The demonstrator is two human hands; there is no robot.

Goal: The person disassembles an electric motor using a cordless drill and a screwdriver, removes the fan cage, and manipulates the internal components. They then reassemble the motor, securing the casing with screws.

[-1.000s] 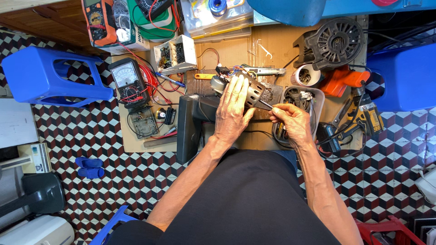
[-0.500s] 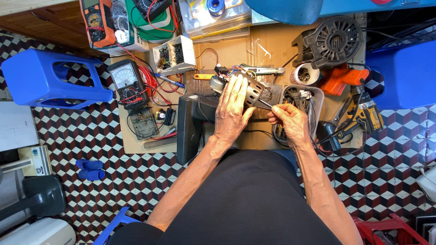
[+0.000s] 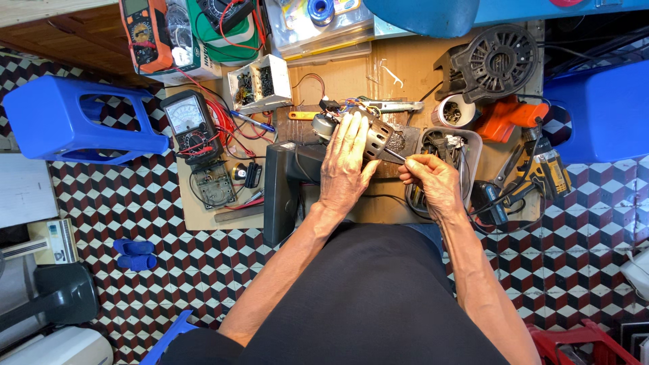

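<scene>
While the left hand [image 3: 346,162] lies flat, fingers spread, over the small motor [image 3: 370,134] at 12 o'clock, the right hand [image 3: 431,181] has its grip pinching a thin screwdriver [image 3: 395,155] poking the motor's side.

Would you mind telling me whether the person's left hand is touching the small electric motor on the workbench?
Touching. The head view shows the left hand laid flat over the motor, palm and fingers covering its near side with no gap visible.
</scene>
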